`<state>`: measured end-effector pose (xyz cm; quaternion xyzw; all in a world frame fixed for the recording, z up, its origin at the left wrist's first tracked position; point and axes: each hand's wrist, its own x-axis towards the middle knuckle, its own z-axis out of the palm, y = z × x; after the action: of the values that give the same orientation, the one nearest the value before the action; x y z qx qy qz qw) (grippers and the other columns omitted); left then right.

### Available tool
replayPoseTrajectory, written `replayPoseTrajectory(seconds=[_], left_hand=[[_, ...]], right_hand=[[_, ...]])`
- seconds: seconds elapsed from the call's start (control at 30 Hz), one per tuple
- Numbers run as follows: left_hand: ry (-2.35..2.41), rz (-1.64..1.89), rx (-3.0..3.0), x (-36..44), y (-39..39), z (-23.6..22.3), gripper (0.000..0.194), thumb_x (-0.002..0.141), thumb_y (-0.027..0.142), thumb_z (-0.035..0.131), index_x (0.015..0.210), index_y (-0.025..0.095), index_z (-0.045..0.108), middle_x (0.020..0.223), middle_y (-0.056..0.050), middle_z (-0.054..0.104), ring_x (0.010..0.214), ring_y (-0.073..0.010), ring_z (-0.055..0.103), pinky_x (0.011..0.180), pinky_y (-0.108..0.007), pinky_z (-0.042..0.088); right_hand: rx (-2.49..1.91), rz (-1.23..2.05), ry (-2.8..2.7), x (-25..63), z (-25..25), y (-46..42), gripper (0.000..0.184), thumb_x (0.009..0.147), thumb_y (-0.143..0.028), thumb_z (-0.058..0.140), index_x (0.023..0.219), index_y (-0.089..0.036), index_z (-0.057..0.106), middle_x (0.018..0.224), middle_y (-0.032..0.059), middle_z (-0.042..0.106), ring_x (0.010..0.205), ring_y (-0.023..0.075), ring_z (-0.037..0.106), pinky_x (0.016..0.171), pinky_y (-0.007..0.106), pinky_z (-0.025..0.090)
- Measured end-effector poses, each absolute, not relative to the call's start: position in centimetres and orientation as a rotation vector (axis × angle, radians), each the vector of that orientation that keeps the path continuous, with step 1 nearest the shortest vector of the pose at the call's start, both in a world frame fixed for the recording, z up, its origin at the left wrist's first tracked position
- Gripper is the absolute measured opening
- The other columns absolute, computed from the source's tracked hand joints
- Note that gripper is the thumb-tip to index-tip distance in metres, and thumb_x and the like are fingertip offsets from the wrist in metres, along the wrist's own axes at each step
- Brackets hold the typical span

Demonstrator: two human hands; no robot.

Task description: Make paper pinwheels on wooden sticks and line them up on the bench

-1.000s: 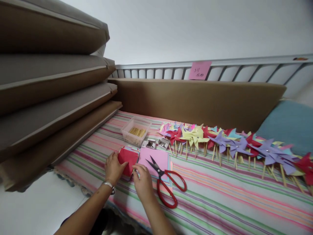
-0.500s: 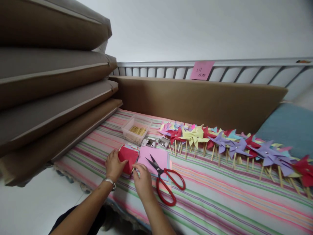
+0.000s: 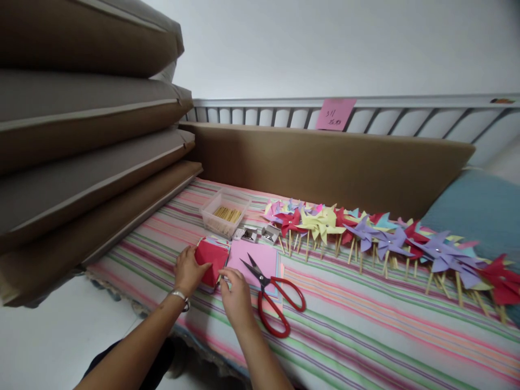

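The red paper (image 3: 212, 262) lies on the striped sheet (image 3: 357, 336), atop other sheets. The left hand (image 3: 189, 271) is spread loosely along its left edge, thumb over the top. The right hand (image 3: 234, 295) has thumb and fingertips close together at its near right corner; whether they grip anything cannot be told. Just right, spread scissors (image 3: 263, 280) lie partly on pink paper (image 3: 241, 257). Beyond are small boxes (image 3: 248, 235), a tub (image 3: 213, 221) of sticks (image 3: 228, 214) and, rightward, pinwheels (image 3: 320, 223).
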<state>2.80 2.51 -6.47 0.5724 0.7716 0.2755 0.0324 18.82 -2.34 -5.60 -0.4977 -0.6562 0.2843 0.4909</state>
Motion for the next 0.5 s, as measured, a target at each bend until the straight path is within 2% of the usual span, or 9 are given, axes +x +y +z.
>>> replayPoseTrajectory(seconds=[0.2,0.5], left_hand=[[2.367,0.847,1.76,2.55,2.85,-6.63,0.059,0.067,0.038,0.07,0.118,0.014,0.053,0.12,-0.016,0.061,0.116,-0.0307,0.054,0.096,-0.038,0.039],[2.367,0.908,1.745,3.15,2.2,-6.45,0.06,0.068,0.037,0.069,0.122,0.017,0.051,0.132,-0.017,0.053,0.125,-0.0336,0.046,0.099,-0.044,0.037]], right_hand=[[-1.207,0.705,-1.606,18.92,-5.37,-2.34,0.032,0.074,-0.003,0.052,0.093,-0.019,0.071,0.099,0.0082,0.07,0.098,0.0217,0.063,0.091,0.038,0.049],[-1.212,0.721,-1.598,18.89,-5.45,-2.4,0.031,0.075,-0.003,0.052,0.093,-0.019,0.071,0.099,0.0083,0.07,0.098,0.0217,0.063,0.092,0.037,0.048]])
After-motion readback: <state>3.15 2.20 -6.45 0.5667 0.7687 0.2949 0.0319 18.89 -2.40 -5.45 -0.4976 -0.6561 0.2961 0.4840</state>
